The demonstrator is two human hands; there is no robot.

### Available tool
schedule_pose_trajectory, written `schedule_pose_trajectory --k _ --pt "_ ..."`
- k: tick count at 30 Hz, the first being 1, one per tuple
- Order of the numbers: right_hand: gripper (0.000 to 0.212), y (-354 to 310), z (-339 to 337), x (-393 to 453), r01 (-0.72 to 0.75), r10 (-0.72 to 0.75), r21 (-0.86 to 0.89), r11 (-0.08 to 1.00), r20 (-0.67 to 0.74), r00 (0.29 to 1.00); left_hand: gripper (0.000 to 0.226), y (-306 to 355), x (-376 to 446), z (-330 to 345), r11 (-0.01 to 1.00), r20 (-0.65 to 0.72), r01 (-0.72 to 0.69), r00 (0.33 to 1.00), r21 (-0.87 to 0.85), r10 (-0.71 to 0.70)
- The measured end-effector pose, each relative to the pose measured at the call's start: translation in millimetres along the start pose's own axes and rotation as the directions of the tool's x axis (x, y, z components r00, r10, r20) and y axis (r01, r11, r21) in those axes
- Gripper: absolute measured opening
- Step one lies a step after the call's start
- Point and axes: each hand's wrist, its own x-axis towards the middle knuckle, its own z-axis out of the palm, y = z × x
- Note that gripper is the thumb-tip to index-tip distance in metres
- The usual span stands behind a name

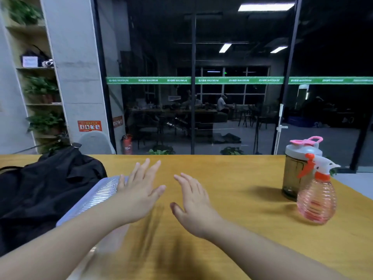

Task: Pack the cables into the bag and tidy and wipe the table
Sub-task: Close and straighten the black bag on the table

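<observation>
A black bag [46, 190] lies on the left of the yellow wooden table [232, 184]. Against its right side rests a clear ribbed plastic box [94, 197], partly hidden by my left forearm. My left hand [141, 190] hovers over the table with fingers spread, its edge next to the box, holding nothing. My right hand [193, 203] is beside it, open and empty, palm facing left. No cables or cloth are visible.
A pink spray bottle [316, 199] with an orange trigger stands at the right edge, in front of a dark shaker bottle [296, 168] with a pink lid. Beyond the far table edge are a glass wall, a chair back [94, 142] and plant shelves.
</observation>
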Motion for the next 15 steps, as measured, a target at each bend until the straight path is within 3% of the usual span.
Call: schedule_pose_trajectory --k 8,15 --pt "0.064 -25 20 10 -0.183 0.102 0.356 0.916 0.236 0.967 0.055 -49 5 -7 0.971 0.002 0.237 0.972 0.021 -0.237" --pt "0.051 -42 32 22 -0.24 0.138 0.52 0.82 0.227 0.964 0.056 -61 -4 2 0.948 0.034 0.297 0.952 0.118 -0.303"
